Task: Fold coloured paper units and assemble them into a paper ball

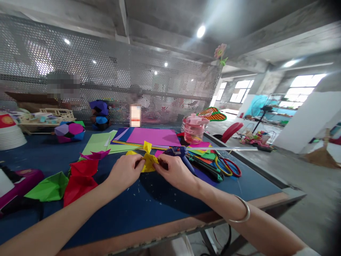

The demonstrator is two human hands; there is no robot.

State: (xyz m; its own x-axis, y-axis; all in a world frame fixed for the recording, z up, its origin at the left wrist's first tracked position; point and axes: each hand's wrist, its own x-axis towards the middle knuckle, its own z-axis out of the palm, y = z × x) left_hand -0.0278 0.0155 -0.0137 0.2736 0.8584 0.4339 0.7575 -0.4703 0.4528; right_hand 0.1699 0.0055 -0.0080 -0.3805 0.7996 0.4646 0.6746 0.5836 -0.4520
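Observation:
A folded yellow paper piece (150, 161) is held between both hands above the blue table (160, 209). My left hand (128, 169) pinches its left side, and my right hand (174, 170) pinches its right side, fingers closed. One yellow tip points upward between the hands. Just behind my right hand lies a blue glue gun (177, 152). Red folded paper (81, 177) and green folded paper (50, 187) rest to the left of my left hand, with a magenta folded piece (96, 155) behind them.
Purple sheets (153, 136) and light green sheets (97, 143) lie behind the hands. To the right are scissors (233, 167), a green-and-black cutter (207, 169) and a pink jar (193, 129). Paper balls (69, 132) and stacked cups (10, 133) stand back left, before a perforated screen (106, 64).

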